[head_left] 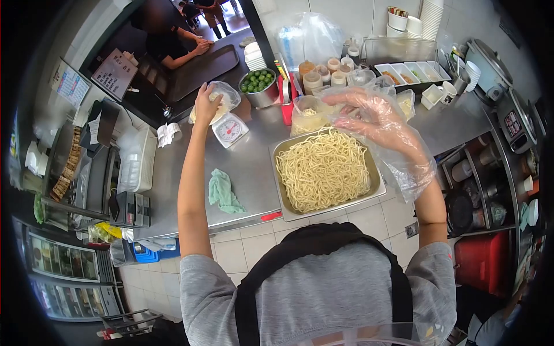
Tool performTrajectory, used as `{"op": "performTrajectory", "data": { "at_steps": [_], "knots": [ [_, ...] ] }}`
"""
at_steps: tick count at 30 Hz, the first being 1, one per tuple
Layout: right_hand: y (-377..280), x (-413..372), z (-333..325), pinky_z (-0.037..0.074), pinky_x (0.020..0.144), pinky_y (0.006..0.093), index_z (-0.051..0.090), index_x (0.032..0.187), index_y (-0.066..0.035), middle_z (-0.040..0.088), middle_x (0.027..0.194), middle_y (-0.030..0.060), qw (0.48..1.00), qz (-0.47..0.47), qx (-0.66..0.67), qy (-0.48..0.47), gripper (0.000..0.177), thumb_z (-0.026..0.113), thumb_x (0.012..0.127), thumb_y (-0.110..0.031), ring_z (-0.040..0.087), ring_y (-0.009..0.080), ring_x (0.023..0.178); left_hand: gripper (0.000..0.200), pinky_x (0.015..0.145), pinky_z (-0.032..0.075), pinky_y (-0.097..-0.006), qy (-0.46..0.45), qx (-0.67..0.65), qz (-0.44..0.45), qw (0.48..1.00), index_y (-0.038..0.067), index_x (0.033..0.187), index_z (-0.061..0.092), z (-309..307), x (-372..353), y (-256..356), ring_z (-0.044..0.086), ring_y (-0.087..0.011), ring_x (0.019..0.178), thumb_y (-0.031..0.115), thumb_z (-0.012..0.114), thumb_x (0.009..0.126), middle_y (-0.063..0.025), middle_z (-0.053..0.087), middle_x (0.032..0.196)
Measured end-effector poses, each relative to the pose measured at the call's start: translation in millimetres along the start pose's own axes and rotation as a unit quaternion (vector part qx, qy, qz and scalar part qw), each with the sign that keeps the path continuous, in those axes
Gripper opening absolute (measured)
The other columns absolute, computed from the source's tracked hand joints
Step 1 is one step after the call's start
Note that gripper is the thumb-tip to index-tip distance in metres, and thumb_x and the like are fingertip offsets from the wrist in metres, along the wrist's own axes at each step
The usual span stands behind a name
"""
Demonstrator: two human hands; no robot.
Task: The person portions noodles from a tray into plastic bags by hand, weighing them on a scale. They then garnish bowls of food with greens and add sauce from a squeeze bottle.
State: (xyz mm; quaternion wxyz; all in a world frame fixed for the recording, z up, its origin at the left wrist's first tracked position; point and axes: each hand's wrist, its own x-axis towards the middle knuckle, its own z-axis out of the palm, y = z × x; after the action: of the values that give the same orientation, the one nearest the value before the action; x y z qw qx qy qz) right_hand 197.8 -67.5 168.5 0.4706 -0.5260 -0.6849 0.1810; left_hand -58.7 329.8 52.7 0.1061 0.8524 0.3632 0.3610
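Note:
My bare left hand point(206, 105) grips a clear plastic bag point(227, 97) with something pale inside. The bag is at the top of a white dial scale point(231, 130); whether it rests on the pan is hidden by my hand. My right hand point(378, 118), in a loose clear plastic glove, hovers over the far right corner of a metal tray point(278, 187) heaped with yellow noodles point(323, 170). Its fingers are curved but apart, and I see nothing held in them. Just behind the tray, another clear bag with noodles point(309, 115) is partly covered by the glove.
A pot of green limes point(258, 86) and a red object point(287, 101) stand behind the scale. Sauce bottles point(313, 81) and a condiment box point(412, 73) line the back. A green cloth point(224, 191) lies left of the tray. Beyond the hatch stands a person point(173, 49).

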Motion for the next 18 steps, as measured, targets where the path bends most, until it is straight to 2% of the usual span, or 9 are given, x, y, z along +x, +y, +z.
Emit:
{"op": "performTrajectory", "data": {
  "at_steps": [2, 3, 10, 12, 13, 15, 16, 17, 18],
  "knots": [
    [-5, -11, -2, 0.048, 0.08, 0.0281, 0.06, 0.114, -0.007, 0.06, 0.111, 0.0059, 0.999, 0.043, 0.01, -0.011, 0.035, 0.067, 0.08, -0.016, 0.058, 0.0157, 0.092, 0.049, 0.072, 0.053, -0.0375, 0.022, 0.239, 0.102, 0.965, 0.015, 0.119, 0.059, -6, -5, 14, 0.066, -0.0336, 0.083, 0.032, 0.07, 0.075, -0.0233, 0.033, 0.139],
    [-2, -16, -2, 0.048, 0.08, 0.0279, 0.06, 0.113, -0.007, 0.06, 0.111, 0.006, 0.999, 0.048, 0.017, 0.008, 0.035, 0.067, 0.08, -0.015, 0.058, 0.0153, 0.092, 0.05, 0.078, 0.05, -0.0413, -0.04, 0.232, 0.031, 0.971, 0.024, 0.114, 0.064, -12, -9, 28, 0.063, -0.0394, 0.087, 0.047, 0.07, 0.069, -0.0257, 0.026, 0.142],
    [16, -47, -12, 0.047, 0.081, 0.0277, 0.06, 0.113, -0.003, 0.06, 0.111, 0.0078, 0.987, 0.054, 0.095, 0.116, 0.034, 0.065, 0.08, -0.009, 0.057, 0.0126, 0.091, 0.054, 0.075, 0.051, -0.0408, -0.053, 0.269, 0.008, 0.962, 0.021, 0.117, 0.06, -23, -19, 79, 0.062, -0.0424, 0.085, 0.041, 0.073, 0.069, -0.0359, 0.027, 0.135],
    [13, -55, -19, 0.047, 0.081, 0.0275, 0.06, 0.113, -0.003, 0.059, 0.11, 0.0083, 0.977, 0.067, 0.127, 0.159, 0.034, 0.065, 0.08, -0.008, 0.057, 0.0126, 0.091, 0.058, 0.078, 0.051, -0.0441, -0.009, 0.276, 0.033, 0.96, 0.024, 0.125, 0.053, -1, -14, 33, 0.061, -0.0415, 0.091, 0.044, 0.069, 0.073, -0.0272, 0.026, 0.14],
    [10, -63, -23, 0.046, 0.081, 0.0273, 0.06, 0.113, -0.002, 0.06, 0.11, 0.0085, 0.966, 0.08, 0.15, 0.196, 0.034, 0.065, 0.08, -0.008, 0.057, 0.0128, 0.091, 0.058, 0.083, 0.049, -0.0439, 0.044, 0.262, 0.109, 0.958, 0.016, 0.125, 0.051, 14, -12, -2, 0.059, -0.0399, 0.099, 0.039, 0.069, 0.075, -0.0265, 0.033, 0.137],
    [1, -90, -36, 0.046, 0.08, 0.0268, 0.06, 0.112, -0.002, 0.06, 0.106, 0.0087, 0.939, 0.107, 0.15, 0.289, 0.033, 0.064, 0.08, -0.009, 0.057, 0.0132, 0.089, 0.06, 0.088, 0.045, -0.037, 0.064, 0.128, 0.118, 0.983, 0.006, 0.125, 0.05, 40, 9, -86, 0.059, -0.0322, 0.101, 0.016, 0.071, 0.069, -0.0197, 0.054, 0.121],
    [-5, -105, -43, 0.045, 0.079, 0.0265, 0.06, 0.112, -0.001, 0.061, 0.104, 0.0087, 0.924, 0.116, 0.13, 0.34, 0.033, 0.063, 0.081, -0.01, 0.057, 0.0135, 0.087, 0.063, 0.094, 0.041, -0.0382, 0.043, 0.068, 0.02, 0.997, 0.002, 0.121, 0.051, 17, 0, -44, 0.053, -0.0349, 0.109, 0.011, 0.073, 0.063, -0.0197, 0.056, 0.117],
    [-12, -117, -49, 0.045, 0.077, 0.0261, 0.06, 0.112, 0.0, 0.061, 0.102, 0.0088, 0.906, 0.119, 0.111, 0.391, 0.032, 0.062, 0.082, -0.011, 0.058, 0.0138, 0.086, 0.06, 0.091, 0.043, -0.0375, 0.026, 0.108, -0.049, 0.993, -0.002, 0.118, 0.054, -5, 1, -9, 0.058, -0.0359, 0.1, 0.009, 0.073, 0.062, -0.0193, 0.059, 0.112],
    [-17, -129, -54, 0.044, 0.076, 0.0258, 0.06, 0.112, 0.0, 0.062, 0.099, 0.0088, 0.886, 0.119, 0.094, 0.438, 0.032, 0.061, 0.083, -0.013, 0.058, 0.014, 0.084, 0.056, 0.083, 0.049, -0.0336, 0.064, 0.082, -0.021, 0.994, -0.004, 0.116, 0.056, -12, 10, -16, 0.063, -0.0297, 0.092, 0.006, 0.072, 0.063, -0.0189, 0.062, 0.108]
  ]
}}
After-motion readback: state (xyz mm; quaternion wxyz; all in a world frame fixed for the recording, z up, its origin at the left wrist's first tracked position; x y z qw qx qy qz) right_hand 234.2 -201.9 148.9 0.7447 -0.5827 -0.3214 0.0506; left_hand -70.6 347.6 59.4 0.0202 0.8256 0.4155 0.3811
